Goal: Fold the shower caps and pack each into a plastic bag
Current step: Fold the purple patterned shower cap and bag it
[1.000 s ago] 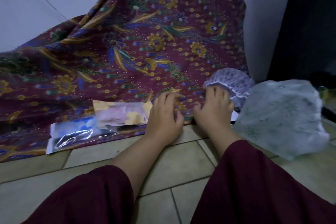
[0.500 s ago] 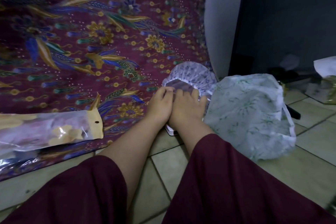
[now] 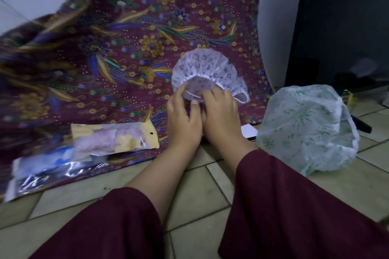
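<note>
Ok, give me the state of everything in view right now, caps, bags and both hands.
Purple shower cap: unfolded, ruffled, on the batik cloth, held at its elastic edge.
Green shower cap: unfolded, puffed up, on the tiled floor, untouched.
Yellow-topped bag: packed with a pink cap, lying flat.
Blue bag: packed, lying flat beneath it.
Left hand: gripping the purple cap.
Right hand: gripping the purple cap.
</note>
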